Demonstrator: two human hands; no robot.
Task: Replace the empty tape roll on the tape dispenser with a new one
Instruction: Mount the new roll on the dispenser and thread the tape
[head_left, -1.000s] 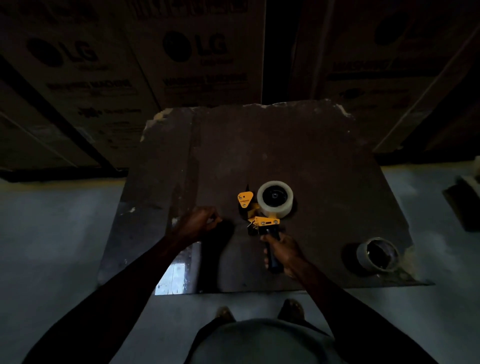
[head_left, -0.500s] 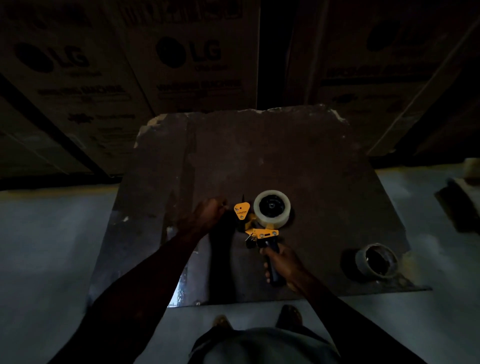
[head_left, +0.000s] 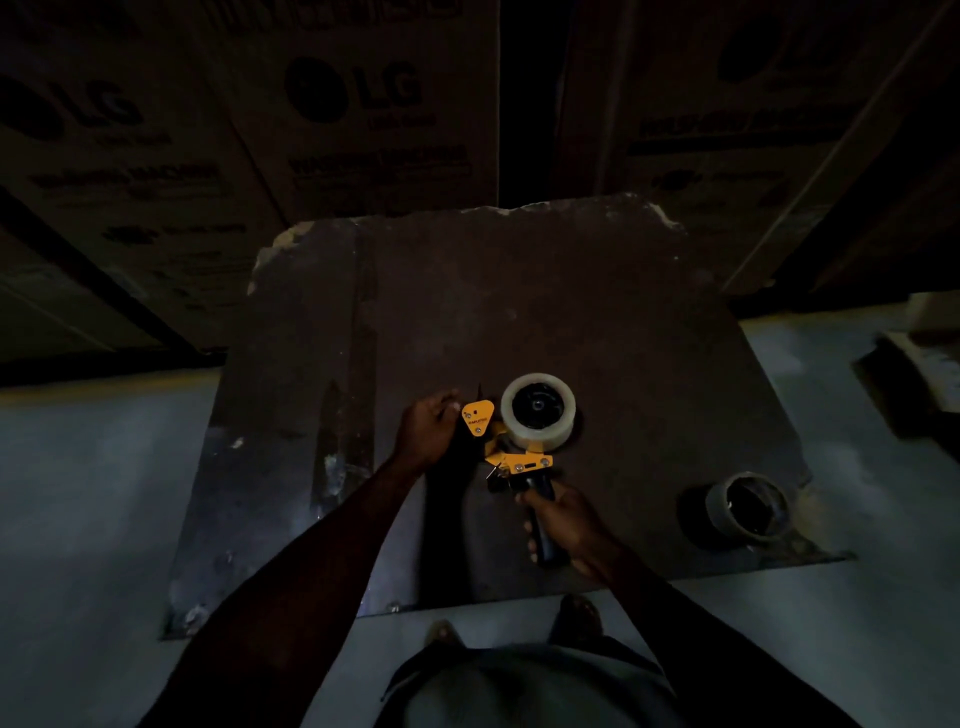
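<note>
- The right grip (head_left: 563, 525) is clamped around the black handle of the tape dispenser (head_left: 514, 457), which it holds low over the dark desk (head_left: 623, 322); whether the dispenser's underside touches the desk I cannot tell in this light.
- The left grip (head_left: 428, 428) sits just beside the dispenser's yellow front plate (head_left: 478, 418), fingers curled toward it. Whether they pinch a tape end, press the plate or only hover is too dark to tell.
- The new tape roll (head_left: 538, 415), pale and full, is already on the dispenser's hub, so threading the tape end through the front looks like the step in hand.
- Risk: the cutting blade probably lies near that front plate, and in this dimness the left fingers could catch on it.
- Risk: a loose clear tape end could stick back on the roll or fold on itself, and would be hard to find again in this gloom.
- Risk: if the roll is not fully seated, a pull on the tape could drag it off the hub; a one-handed hold on the handle may let the dispenser twist.
- The empty tape roll (head_left: 748, 506) stands near the desk's right front corner, well apart from both hands and not in the way.
- Large cardboard boxes (head_left: 363, 104) rise behind the desk; the area around the dispenser is otherwise bare.
</note>
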